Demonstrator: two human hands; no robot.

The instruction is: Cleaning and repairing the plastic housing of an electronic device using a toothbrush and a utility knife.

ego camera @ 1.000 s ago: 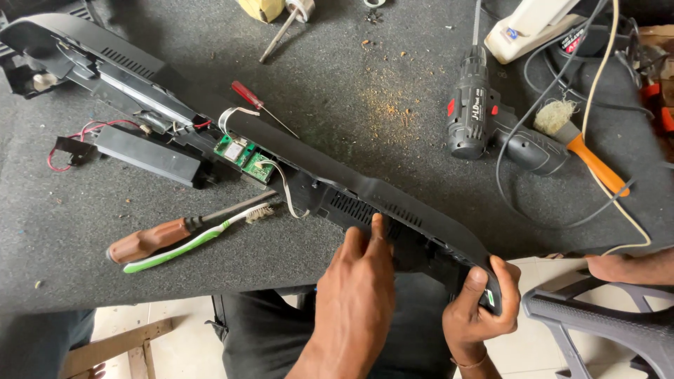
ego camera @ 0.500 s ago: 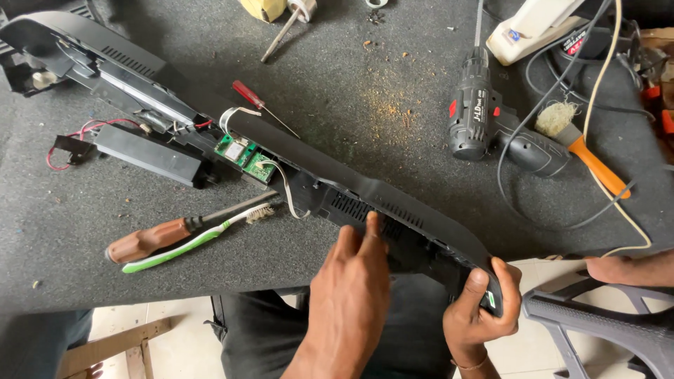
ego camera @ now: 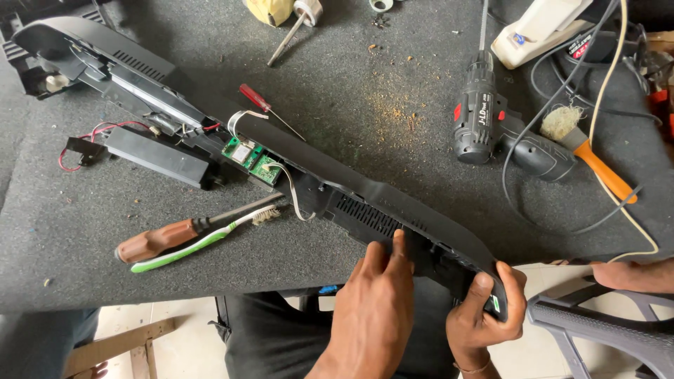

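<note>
Grey felt covers the worktable [ego camera: 393, 105], which is dusted with crumbs of sawdust. Across it, from far left to near right, lies a long black plastic casing [ego camera: 330, 179], its near end jutting past the table's front edge. The right hand [ego camera: 488, 312] is closed around that end, fingers curled over the corner. The left hand [ego camera: 375, 305] rests just beside it, fingertips pressed on the casing's near edge by the vent slots; whether it actually grips cannot be told.

At the middle of the casing a small green circuit board [ego camera: 254, 160] sits exposed, with a white ribbon cable [ego camera: 295, 196] looping from it. Just near of the board lie a brown-handled screwdriver [ego camera: 165, 237] and a green and white toothbrush [ego camera: 203, 242], side by side. A black rectangular module [ego camera: 158, 156] with red wires lies to the left, touching the casing. A red-handled screwdriver [ego camera: 254, 98] lies on the far side.

Well to the right stands a black cordless drill [ego camera: 484, 116], with an orange-handled brush [ego camera: 586, 154] beside it amid cables. Another person's hand [ego camera: 632, 275] shows at the right edge.
</note>
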